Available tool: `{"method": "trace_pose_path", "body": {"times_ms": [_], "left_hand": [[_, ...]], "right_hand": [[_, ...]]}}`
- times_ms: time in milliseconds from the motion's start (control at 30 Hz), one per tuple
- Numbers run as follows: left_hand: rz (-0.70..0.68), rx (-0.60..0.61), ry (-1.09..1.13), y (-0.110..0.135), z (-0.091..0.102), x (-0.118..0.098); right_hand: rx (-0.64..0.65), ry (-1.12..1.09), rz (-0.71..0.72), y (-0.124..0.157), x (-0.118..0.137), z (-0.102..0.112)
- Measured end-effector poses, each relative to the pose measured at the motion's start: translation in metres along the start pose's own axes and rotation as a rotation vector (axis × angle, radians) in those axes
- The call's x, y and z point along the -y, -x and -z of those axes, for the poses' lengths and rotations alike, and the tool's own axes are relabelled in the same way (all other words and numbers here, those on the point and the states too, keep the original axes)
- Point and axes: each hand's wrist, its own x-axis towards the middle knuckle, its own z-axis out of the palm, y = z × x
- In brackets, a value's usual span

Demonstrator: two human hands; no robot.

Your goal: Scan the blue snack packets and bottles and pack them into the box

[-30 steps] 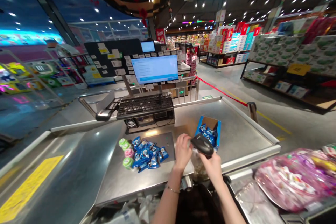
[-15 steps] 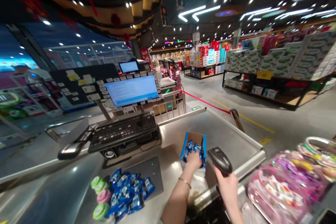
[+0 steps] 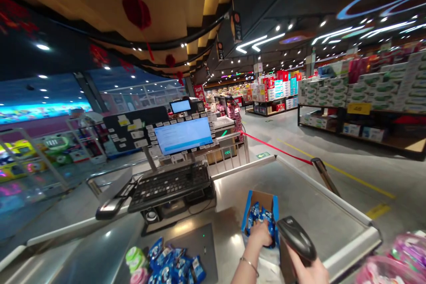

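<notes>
My left hand [image 3: 260,236] reaches into an open blue cardboard box [image 3: 250,204] on the steel checkout counter [image 3: 299,204]; its fingers are curled on the blue snack packets [image 3: 258,215] inside. My right hand [image 3: 308,271], at the bottom edge, grips a black handheld barcode scanner [image 3: 296,237] just right of the box. A pile of the same blue packets [image 3: 175,266] lies to the left beside small round tubs [image 3: 136,259].
A black keyboard [image 3: 168,184] and a lit till screen [image 3: 184,135] stand behind the counter plate. A pink plastic bag of goods [image 3: 396,262] lies at the lower right. A red barrier tape [image 3: 276,151] crosses the aisle; stacked shelves stand far right.
My left hand went from the counter beside the scanner into the blue box. My view tilted upward, so hands and packet pile sit lower in frame.
</notes>
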Motion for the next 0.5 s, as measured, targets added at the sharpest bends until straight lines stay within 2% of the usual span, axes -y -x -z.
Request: {"method": "trace_pose_path", "body": {"times_ms": [200,300,400,500], "left_hand": [[0.014,-0.051,-0.029,0.006,-0.005,0.000],[0.018,-0.136,0.034,0.013,-0.005,-0.004],[-0.030,-0.280,0.225,0.021,-0.005,-0.008],[-0.134,-0.375,0.619,0.029,-0.001,-0.007]], "right_hand": [[0.029,0.040,-0.016,-0.002,0.001,0.005],[0.008,0.050,-0.023,-0.002,0.002,0.008],[-0.004,0.048,-0.012,-0.001,0.005,0.012],[-0.026,0.049,0.022,0.002,0.009,0.017]]}}
